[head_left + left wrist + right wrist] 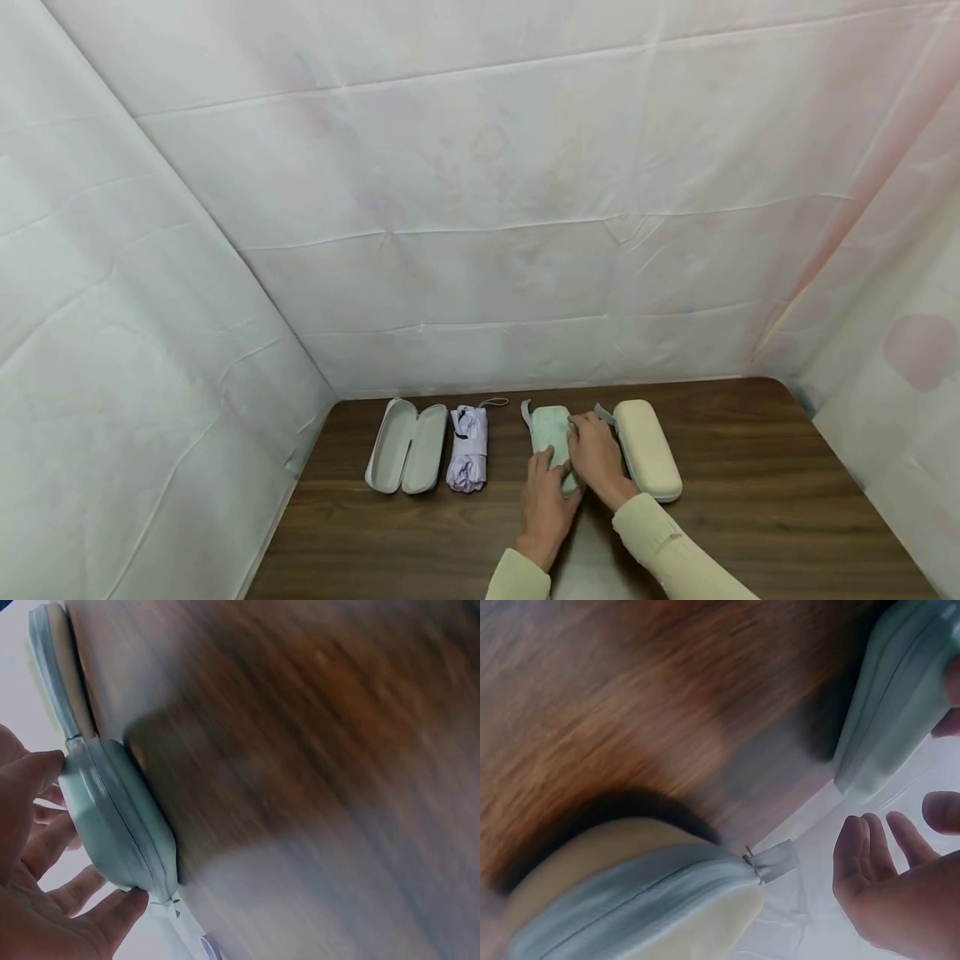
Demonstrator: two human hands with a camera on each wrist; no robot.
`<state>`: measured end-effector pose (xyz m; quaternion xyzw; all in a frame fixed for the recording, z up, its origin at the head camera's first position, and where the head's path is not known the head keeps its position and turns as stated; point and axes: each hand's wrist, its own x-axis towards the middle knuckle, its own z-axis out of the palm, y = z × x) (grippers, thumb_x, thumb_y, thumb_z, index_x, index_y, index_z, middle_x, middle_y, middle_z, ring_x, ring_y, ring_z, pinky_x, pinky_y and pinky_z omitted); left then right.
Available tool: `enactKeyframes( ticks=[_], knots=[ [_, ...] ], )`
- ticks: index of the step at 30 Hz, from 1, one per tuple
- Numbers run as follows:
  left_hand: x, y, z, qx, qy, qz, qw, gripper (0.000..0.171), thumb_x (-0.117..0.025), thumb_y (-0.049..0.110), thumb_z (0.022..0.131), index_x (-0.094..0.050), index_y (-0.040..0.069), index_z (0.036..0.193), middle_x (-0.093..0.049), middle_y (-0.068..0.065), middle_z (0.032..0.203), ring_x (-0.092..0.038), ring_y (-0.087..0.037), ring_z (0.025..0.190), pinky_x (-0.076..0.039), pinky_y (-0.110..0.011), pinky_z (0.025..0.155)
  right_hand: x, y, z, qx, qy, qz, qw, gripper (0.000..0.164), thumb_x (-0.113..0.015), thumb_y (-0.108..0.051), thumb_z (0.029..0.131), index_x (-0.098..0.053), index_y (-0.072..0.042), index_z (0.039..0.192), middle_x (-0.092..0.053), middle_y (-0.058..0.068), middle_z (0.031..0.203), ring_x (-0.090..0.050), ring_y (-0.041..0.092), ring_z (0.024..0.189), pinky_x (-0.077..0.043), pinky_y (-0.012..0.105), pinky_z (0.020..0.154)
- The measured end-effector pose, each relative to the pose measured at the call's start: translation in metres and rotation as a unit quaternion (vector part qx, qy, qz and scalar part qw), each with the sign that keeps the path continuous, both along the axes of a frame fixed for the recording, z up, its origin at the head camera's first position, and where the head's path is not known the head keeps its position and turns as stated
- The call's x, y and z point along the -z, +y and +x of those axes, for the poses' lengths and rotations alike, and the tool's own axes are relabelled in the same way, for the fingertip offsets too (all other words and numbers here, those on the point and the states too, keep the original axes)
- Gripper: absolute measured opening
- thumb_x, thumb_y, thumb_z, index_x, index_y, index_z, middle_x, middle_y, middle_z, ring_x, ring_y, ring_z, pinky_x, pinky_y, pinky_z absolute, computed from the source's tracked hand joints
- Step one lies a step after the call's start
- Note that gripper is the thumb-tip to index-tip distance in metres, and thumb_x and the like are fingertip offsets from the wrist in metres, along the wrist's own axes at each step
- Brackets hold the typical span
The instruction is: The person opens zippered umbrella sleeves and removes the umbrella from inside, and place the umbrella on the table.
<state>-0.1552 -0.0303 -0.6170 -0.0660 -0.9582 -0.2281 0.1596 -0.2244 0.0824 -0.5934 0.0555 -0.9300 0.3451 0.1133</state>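
Holding hand, head view: the left hand (546, 504) rests on the near part of a pale green case (550, 427), the landmark here, lying lengthwise on the table.
Reaching hand, head view: the right hand (594, 450) is over the green case's right edge; I cannot tell from above whether its fingertips touch.
Neighbours, head view: right of the green case, a cream case (649, 450) with a grey tab (603, 412); left of it, a folded lilac umbrella (468, 454) with a wrist loop (495, 402); farther left, a grey case (429, 454) lying unfolded, its two halves side by side.
Green case, left wrist view: the left hand's fingers are spread wide and bent round it, a fingertip towards each side; a zip band (124, 817) runs along its edge, and the cream case shows beyond it.
Empty fingers, right wrist view: the right hand's fingers curve loosely beside the green case, holding nothing; the cream case's zip and tab face the camera.
Good handling: a light, even left-hand hold would probably steady the green case without squashing it, leaving its zip edge free for the right fingertips.
Tabletop: dark brown wood-grain table (750, 517) beneath the green case, with a pale gleam nearer the person.
Room: creased whitish sheeting (450, 167), faintly pink in patches, hangs behind the green case and at both sides.
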Motion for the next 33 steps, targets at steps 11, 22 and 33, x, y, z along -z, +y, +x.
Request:
enactKeyframes(
  ticks=[11, 22, 33],
  knots=[
    [-0.005, -0.001, 0.004, -0.004, 0.010, -0.038, 0.9992, 0.039, -0.096, 0.032, 0.077, -0.085, 0.012, 0.108, -0.069, -0.011, 0.134, -0.063, -0.025, 0.120, -0.061, -0.040, 0.072, 0.003, 0.009, -0.013, -0.025, -0.002, 0.042, 0.999, 0.025, -0.069, -0.004, 0.099, -0.072, 0.008, 0.121, -0.068, 0.025, 0.110, -0.067, 0.046, 0.107, -0.057, 0.057, 0.090],
    [-0.011, -0.005, 0.007, -0.002, 0.005, -0.042, 0.9991, 0.038, -0.097, 0.028, 0.074, -0.086, 0.012, 0.107, -0.070, -0.011, 0.134, -0.065, -0.030, 0.124, -0.063, -0.043, 0.076, -0.001, 0.017, -0.027, -0.046, 0.011, 0.052, 0.998, 0.025, -0.070, -0.001, 0.098, -0.072, 0.007, 0.122, -0.068, 0.024, 0.111, -0.066, 0.045, 0.105, -0.057, 0.056, 0.087],
    [-0.013, -0.010, 0.009, 0.007, -0.009, -0.064, 0.9979, 0.036, -0.098, 0.028, 0.072, -0.086, 0.014, 0.102, -0.071, -0.008, 0.133, -0.066, -0.031, 0.126, -0.062, -0.043, 0.083, -0.004, 0.025, -0.036, -0.097, -0.013, 0.074, 0.992, 0.029, -0.068, -0.002, 0.101, -0.070, 0.006, 0.128, -0.067, 0.024, 0.118, -0.064, 0.045, 0.110, -0.058, 0.053, 0.085]
  ],
)
